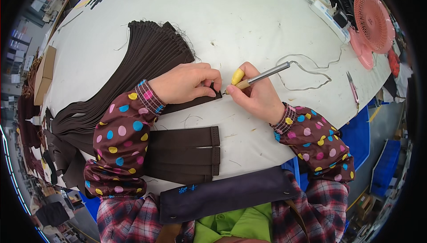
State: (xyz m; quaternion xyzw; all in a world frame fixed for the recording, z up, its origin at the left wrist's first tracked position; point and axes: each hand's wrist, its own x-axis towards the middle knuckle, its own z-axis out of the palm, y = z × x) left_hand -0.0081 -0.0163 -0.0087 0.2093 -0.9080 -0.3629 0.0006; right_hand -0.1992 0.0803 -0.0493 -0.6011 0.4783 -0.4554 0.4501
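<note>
My left hand pinches the end of a dark brown fabric strip, fingers curled over it near the middle of the table. My right hand grips a slim corded soldering iron with a silver handle and a tan grip. Its tip points left and meets or nearly meets the strip's end; I cannot tell which. A yellow finger cot covers one fingertip of that hand. Beyond my left hand fans a thick stack of brown strips with frayed threads. Closer to me lie several strips with stitched ends.
A pink fan and a white power strip stand at the far right. The iron's thin cord loops across the white table. Pink-handled tweezers lie near the right edge. A cardboard box sits at the left edge.
</note>
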